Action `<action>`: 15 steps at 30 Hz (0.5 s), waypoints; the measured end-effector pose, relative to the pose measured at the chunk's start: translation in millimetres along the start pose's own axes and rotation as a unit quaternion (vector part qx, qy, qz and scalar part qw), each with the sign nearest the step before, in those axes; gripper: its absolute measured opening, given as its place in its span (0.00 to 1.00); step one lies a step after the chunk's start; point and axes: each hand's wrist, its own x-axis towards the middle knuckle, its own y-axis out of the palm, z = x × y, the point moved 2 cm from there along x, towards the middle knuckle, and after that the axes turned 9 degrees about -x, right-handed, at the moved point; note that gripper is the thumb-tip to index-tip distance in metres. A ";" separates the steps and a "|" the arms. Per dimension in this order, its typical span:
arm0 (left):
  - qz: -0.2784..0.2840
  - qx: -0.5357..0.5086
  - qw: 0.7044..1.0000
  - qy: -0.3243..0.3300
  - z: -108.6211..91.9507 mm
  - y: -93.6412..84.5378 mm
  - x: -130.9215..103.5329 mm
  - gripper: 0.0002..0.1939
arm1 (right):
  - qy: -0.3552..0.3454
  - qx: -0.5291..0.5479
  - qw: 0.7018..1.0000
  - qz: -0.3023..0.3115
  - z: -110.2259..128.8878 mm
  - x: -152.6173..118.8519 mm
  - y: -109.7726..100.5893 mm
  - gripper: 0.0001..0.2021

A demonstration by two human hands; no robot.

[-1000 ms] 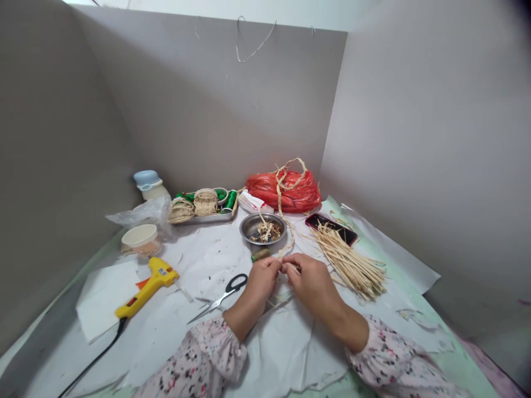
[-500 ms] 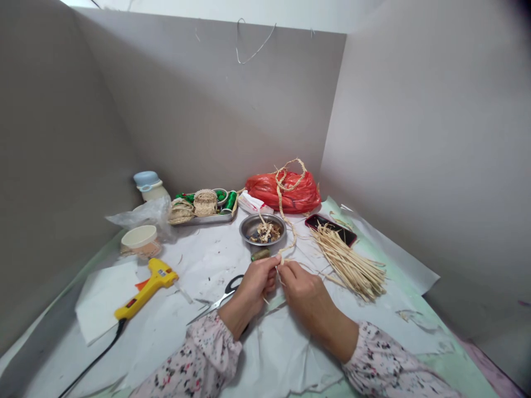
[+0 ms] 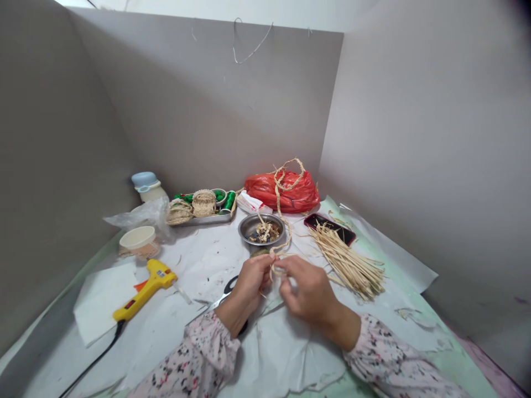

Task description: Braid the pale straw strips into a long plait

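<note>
A person in floral sleeves works at a paper-covered tabletop (image 3: 450, 359) walled by grey panels. At near centre, the left hand (image 3: 251, 279) pinches the near end of a pale plaited straw cord (image 3: 277, 199) between thumb and fingertips. The right hand (image 3: 311, 290) is curled just beside it, index finger at the loose strands, thumb apart; whether it grips a strand, I cannot tell. The cord runs away past the right rim of a metal bowl (image 3: 248, 228) of scraps and loops over a red plastic bag (image 3: 257, 189) at the far side. A straw bundle (image 3: 348, 262) lies to the right, scissors (image 3: 229, 284) partly behind the left forearm, and a yellow glue gun (image 3: 143, 293) to the left. The step looks like plaiting; the next crossing would call for a firm left pinch and even tension.
</note>
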 end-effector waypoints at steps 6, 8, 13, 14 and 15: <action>-0.031 0.036 0.999 0.008 -2.7 1.2 -1.8 0.18 | 0.272 0.059 0.957 -0.079 -60.5 13.0 -5.7 0.11; -0.036 0.048 0.998 0.019 -2.0 -0.3 -0.8 0.19 | 0.304 0.057 0.951 0.024 -73.0 9.2 9.4 0.10; -0.038 0.071 0.996 0.047 0.9 -4.0 2.7 0.20 | 0.267 0.065 0.947 0.166 -65.7 -2.7 31.1 0.11; -0.036 0.070 0.996 0.047 1.3 -3.8 2.9 0.21 | 0.249 0.054 0.952 0.170 -61.1 -3.5 30.9 0.11; -0.034 0.068 0.996 0.046 1.5 -3.4 2.9 0.21 | 0.231 0.038 0.957 0.174 -56.7 -4.0 30.3 0.11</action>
